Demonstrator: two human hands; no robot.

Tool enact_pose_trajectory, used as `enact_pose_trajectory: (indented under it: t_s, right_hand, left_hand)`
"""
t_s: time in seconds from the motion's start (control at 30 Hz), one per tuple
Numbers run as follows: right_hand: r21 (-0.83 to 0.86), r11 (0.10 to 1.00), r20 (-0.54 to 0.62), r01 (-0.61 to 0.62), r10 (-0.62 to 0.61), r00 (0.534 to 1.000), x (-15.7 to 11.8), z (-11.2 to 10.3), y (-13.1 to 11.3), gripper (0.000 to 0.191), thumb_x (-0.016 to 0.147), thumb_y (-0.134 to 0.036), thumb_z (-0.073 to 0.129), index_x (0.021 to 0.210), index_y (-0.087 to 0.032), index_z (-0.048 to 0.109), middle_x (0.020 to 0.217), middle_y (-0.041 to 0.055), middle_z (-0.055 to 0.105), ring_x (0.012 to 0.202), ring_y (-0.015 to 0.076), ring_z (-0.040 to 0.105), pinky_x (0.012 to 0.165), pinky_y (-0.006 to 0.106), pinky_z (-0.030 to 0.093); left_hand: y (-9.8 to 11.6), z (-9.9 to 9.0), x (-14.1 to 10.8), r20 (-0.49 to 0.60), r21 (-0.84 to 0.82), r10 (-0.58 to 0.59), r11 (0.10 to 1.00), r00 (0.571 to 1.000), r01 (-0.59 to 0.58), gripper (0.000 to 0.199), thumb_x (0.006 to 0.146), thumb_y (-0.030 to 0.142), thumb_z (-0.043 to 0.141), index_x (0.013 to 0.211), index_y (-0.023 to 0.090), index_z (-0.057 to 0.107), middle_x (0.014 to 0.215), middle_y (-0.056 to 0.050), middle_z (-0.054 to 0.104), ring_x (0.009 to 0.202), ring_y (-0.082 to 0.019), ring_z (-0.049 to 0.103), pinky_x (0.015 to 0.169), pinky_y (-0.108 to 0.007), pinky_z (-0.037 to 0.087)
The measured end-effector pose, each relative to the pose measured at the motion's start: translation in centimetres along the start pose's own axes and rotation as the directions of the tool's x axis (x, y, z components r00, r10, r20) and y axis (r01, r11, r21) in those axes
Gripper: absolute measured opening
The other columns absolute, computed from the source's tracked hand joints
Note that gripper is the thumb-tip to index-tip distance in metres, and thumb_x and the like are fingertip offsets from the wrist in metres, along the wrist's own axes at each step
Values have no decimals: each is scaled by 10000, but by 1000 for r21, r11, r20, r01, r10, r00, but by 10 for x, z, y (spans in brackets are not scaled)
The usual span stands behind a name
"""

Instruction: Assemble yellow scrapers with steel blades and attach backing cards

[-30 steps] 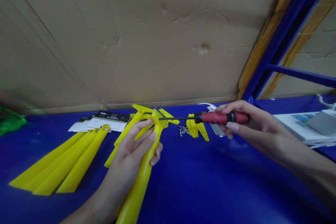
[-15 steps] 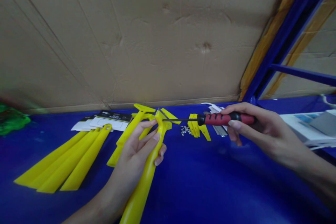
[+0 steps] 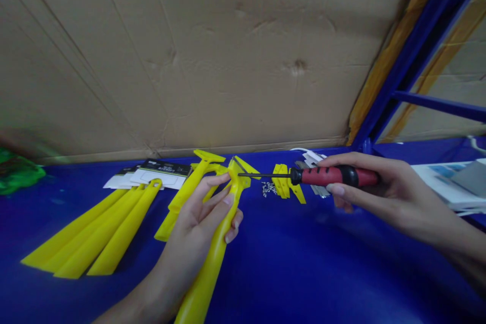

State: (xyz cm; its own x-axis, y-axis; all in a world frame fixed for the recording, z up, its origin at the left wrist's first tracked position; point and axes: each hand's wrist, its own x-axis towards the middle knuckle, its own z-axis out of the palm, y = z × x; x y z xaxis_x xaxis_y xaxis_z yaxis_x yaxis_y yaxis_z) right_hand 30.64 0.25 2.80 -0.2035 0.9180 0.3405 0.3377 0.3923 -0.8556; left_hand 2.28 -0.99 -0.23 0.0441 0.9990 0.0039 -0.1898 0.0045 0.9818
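My left hand is wrapped round a yellow scraper, just below its head. A thin blade edge shows at the head. In my right hand is a screwdriver with a red and black handle, held level. Its dark shaft reaches left to the scraper's head, and the tip meets the head near its middle. Whether a screw sits under the tip cannot be made out. Behind the shaft lie small screws and several yellow clamp pieces.
Several yellow handles fan out at left beside printed cards. More yellow scraper bodies lie behind my left hand. Grey blades rest on the blue table. A cardboard wall rises behind; a blue frame stands at right.
The screwdriver and my right hand have shifted slightly to the right, and the handle has turned. The scraper in my left hand has moved a little right too.
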Motion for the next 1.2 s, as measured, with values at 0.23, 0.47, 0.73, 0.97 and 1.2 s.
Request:
enact_pose_trajectory:
  t_s: [0.23, 0.47, 0.73, 0.97, 1.2]
  right_hand:
    - [106, 991, -44, -78, 83, 996, 0, 8, -2, 269, 862, -425, 834, 1014, -212, 771, 470, -24, 656, 372, 132, 600, 382, 211, 480]
    - [231, 926, 10, -299, 305, 952, 0, 17, 1, 422, 848, -518, 836, 1078, -173, 758, 536, -15, 646, 399, 97, 523, 373, 191, 383]
    - [590, 738, -10, -327, 412, 911, 11, 12, 14, 288, 906, -466, 742, 1017, -201, 757, 830, 51, 746, 543, 98, 499, 488, 206, 443]
    - [445, 835, 33, -323, 345, 938, 10, -5, 14, 355, 822, -370, 785, 1125, -306, 612, 807, -24, 712, 553, 144, 595, 516, 255, 463]
    - [-201, 975, 103, -93, 116, 988, 10, 1, 17, 272, 843, -247, 633, 1109, -214, 685, 771, -20, 649, 603, 150, 579, 583, 274, 437]
  left_hand:
    - [8, 0, -6, 22, 75, 69, 995, 997, -71, 432, 824, 386, 796, 1136, 222, 546, 561, 52, 634, 446, -101, 508, 445, -187, 362]
    - [7, -1, -1, 5, 106, 59, 993, 998, -59, 441, 823, 383, 766, 1139, 205, 516, 561, 51, 630, 461, -106, 515, 446, -188, 379]
    - [15, -10, 11, -66, 109, 44, 993, 997, -36, 628, 838, 346, 756, 1357, 175, 447, 595, 8, 691, 477, -106, 538, 507, -192, 397]
    - [12, -14, 14, 48, 117, -73, 991, 996, 67, 909, 899, 401, 763, 1620, 155, 267, 670, 1, 715, 530, -116, 570, 561, -227, 445]
    - [20, 8, 20, 132, 159, -122, 982, 984, 101, 913, 857, 444, 808, 1561, 94, 344, 626, -7, 722, 474, -112, 580, 492, -205, 453]
